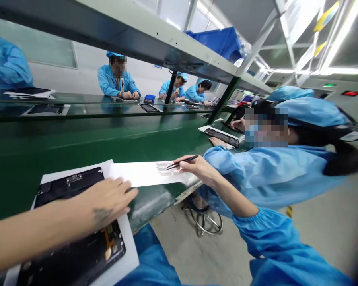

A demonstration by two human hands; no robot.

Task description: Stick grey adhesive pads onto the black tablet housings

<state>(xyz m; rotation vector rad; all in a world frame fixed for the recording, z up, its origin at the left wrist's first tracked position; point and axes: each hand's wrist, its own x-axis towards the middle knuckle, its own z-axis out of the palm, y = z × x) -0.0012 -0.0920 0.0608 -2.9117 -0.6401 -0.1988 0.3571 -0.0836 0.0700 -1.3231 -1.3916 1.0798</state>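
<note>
My left hand point(109, 198) lies flat, fingers stretched out, on an opened black tablet body point(68, 222) that rests on a white foam pad point(128, 254). My right hand point(197, 169) reaches out to the right and pinches black tweezers point(181, 161), whose tips touch a white sheet of small clear labels point(146, 173) lying on the green belt just beyond the pad.
The green conveyor belt point(62, 139) runs left to right under a grey shelf with a blue bin point(220, 41). A co-worker in blue smock and cap point(286, 159) sits close on my right with another tablet point(222, 136). More workers sit across the line. A stool base point(205, 220) stands below.
</note>
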